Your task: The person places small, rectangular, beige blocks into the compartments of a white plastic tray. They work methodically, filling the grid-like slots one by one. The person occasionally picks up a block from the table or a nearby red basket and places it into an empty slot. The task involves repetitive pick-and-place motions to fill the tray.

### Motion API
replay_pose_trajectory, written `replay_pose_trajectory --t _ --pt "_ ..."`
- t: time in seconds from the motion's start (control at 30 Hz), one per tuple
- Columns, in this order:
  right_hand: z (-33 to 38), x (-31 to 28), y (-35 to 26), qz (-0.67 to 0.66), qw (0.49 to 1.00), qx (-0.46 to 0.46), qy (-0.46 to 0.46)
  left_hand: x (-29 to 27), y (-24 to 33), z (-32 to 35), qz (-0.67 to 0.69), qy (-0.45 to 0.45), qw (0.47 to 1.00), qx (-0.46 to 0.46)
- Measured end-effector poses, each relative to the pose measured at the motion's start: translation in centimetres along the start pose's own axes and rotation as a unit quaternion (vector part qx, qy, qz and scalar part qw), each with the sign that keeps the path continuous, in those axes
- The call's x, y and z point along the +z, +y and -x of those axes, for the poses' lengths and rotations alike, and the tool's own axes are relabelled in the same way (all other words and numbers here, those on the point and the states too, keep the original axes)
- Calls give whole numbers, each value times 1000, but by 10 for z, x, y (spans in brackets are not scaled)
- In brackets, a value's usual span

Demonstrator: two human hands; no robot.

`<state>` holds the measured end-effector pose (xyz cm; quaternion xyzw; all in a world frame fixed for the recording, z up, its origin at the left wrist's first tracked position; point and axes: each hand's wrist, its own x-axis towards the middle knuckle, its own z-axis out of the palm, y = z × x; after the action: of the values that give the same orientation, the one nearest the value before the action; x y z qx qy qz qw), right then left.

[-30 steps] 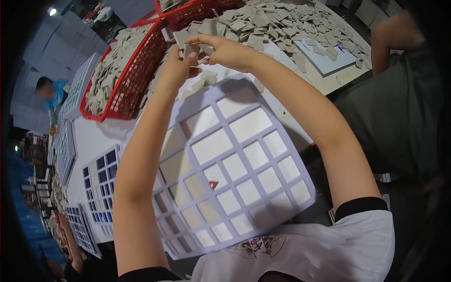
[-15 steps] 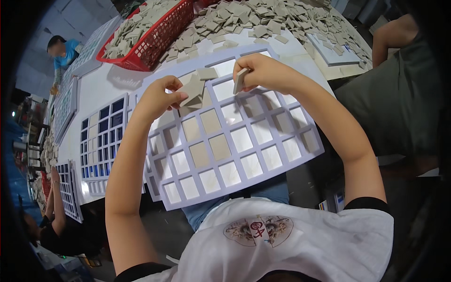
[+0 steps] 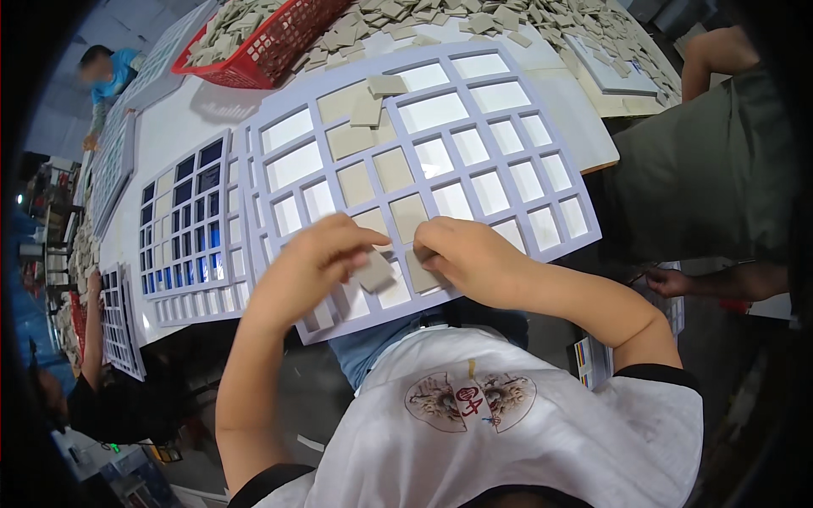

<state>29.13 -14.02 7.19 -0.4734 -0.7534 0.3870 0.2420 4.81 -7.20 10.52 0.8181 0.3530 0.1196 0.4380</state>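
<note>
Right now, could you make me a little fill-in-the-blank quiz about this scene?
1. The plastic basket is coloured ____.
2. The left hand and right hand are at the side of the lavender frame ____ the wearer, not the far side.
3. The neighbour in dark green is on the wearer's ____ side.
4. The wearer's white shirt has ____ cuffs.

Missing words: red; near; right; black.

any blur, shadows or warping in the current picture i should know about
In the head view, the left hand looks slightly blurred, the right hand crisper; also in the head view, the red basket shadows the white table; and the head view's fisheye lens bows the lavender grid frame and leaves dark corners.
</note>
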Motion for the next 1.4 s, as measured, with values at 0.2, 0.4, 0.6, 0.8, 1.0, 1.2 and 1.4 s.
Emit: replay_pose_trajectory --t 0.2,0.4,0.6,0.8,1.0,1.2,1.4 --pt "-2 -7 3 61 996 -65 -20 42 6 16 17 102 986 -128" --pt "3 -18 16 184 963 -190 -48 70 -1 31 -135 158 977 55" --pt "-117 -67 52 111 979 -86 145 68 -2 47 -256 139 942 168" --pt "-194 -91 95 201 961 -123 143 -5 -15 -52 -135 287 948 42" --pt "-108 -96 7 -34 982 32 181 -13 -71 -151 -232 293 927 2" --pt "10 -55 17 -181 957 225 -39 -22 -56 -159 -151 224 963 -9" --pt "37 -26 36 234 960 -127 84 -6 4 -127 77 235 968 -53"
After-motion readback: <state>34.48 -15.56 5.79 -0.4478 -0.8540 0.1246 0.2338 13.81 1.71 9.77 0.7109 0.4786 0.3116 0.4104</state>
